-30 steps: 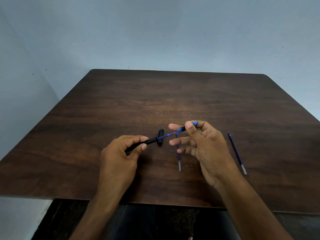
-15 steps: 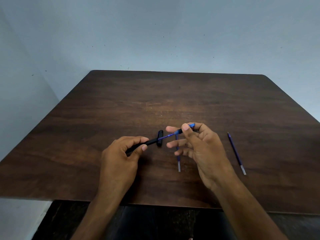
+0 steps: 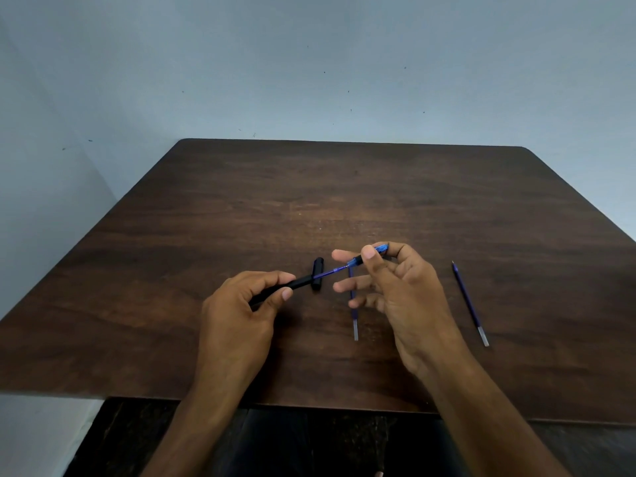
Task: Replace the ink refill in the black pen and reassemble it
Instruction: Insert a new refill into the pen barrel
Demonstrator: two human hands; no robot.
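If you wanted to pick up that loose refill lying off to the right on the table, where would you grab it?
Probably at the middle of the spare refill's thin blue shaft, pinched from above across its width. It lies flat on the table with bare wood on both sides, apart from the right hand, so fingertips fit either side.

No readable text, labels or numbers — pen parts, refills, table all unmarked
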